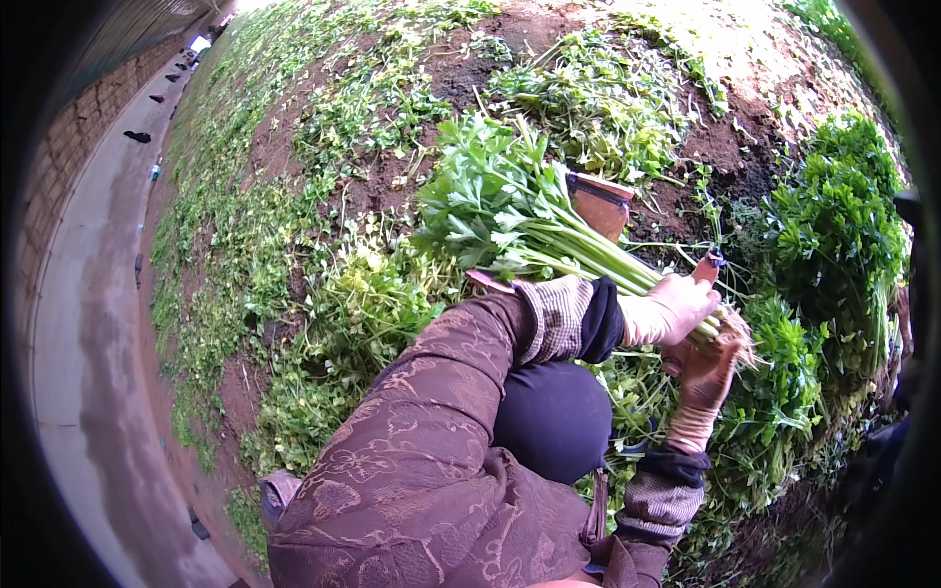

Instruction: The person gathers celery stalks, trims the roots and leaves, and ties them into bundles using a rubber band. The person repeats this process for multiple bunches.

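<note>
A bunch of celery [551, 231] lies slantwise across my front, its leaves to the upper left. My left hand [680, 305] wraps around the pale stalks just above their base. Its wrinkled, light covering looks like a thin glove, and a dark blue band circles one raised fingertip. Below it, my right hand [702, 371] has its fingers bent against the root end, thumb alongside the stringy roots [737, 338]. The far fingers of the right hand are partly hidden by the stalks.
Upright celery [831, 213] stands close on the right. Cut leaves and stems [588, 103] litter the brown soil. An orange-brown object with a dark rim [601, 206] sits behind the bunch. A dark rounded cushion-like thing [555, 419] is by my leg. A concrete path [95, 353] runs along a brick wall [66, 158] at left.
</note>
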Demonstrator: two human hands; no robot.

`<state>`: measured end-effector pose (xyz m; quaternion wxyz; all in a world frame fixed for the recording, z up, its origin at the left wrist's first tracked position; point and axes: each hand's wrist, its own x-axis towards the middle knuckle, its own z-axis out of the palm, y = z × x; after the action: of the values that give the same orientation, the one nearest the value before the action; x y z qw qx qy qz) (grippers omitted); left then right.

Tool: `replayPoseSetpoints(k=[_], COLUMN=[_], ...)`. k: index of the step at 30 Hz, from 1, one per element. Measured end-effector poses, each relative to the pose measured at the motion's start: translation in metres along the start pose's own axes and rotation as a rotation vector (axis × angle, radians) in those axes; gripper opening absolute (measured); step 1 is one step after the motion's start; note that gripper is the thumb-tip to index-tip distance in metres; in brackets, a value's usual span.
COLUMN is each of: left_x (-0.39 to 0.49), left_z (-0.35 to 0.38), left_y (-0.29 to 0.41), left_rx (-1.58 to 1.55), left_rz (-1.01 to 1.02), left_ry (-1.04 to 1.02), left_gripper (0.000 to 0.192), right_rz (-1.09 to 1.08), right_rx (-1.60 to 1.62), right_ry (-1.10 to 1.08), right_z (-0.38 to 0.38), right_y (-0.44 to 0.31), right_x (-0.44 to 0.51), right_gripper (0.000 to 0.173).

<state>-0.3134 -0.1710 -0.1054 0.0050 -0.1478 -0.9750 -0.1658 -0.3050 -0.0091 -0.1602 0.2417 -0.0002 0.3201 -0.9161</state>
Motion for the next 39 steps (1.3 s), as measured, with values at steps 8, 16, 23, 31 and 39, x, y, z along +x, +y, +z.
replayPoseSetpoints(k=[8, 16, 23, 31, 39], left_x=[0.024, 0.028, 0.014, -0.041, -0.046], left_z=[0.009, 0.052, 0.041, 0.059, 0.049], left_y=[0.022, 0.006, 0.014, 0.056, 0.061], left_rx=[-0.016, -0.071, -0.011, -0.155, -0.128], left_rz=[-0.014, 0.038, 0.193, 0.435, 0.328], left_ry=[0.009, 0.225, 0.296, 0.148, 0.039], left_gripper=[0.030, 0.013, 0.015, 0.040, 0.078], right_rz=[-0.002, 0.130, 0.145, 0.100, -0.252], right_rx=[0.204, -0.011, 0.078, 0.058, 0.266], right_ry=[0.201, 0.091, 0.126, 0.171, 0.452], right_z=[-0.023, -0.038, 0.000, 0.010, -0.002], right_y=[-0.032, 0.030, 0.056, 0.057, 0.010], right_x=[0.006, -0.024, -0.055, -0.170, -0.103], right_gripper=[0.065, 0.041, 0.037, 0.091, 0.043])
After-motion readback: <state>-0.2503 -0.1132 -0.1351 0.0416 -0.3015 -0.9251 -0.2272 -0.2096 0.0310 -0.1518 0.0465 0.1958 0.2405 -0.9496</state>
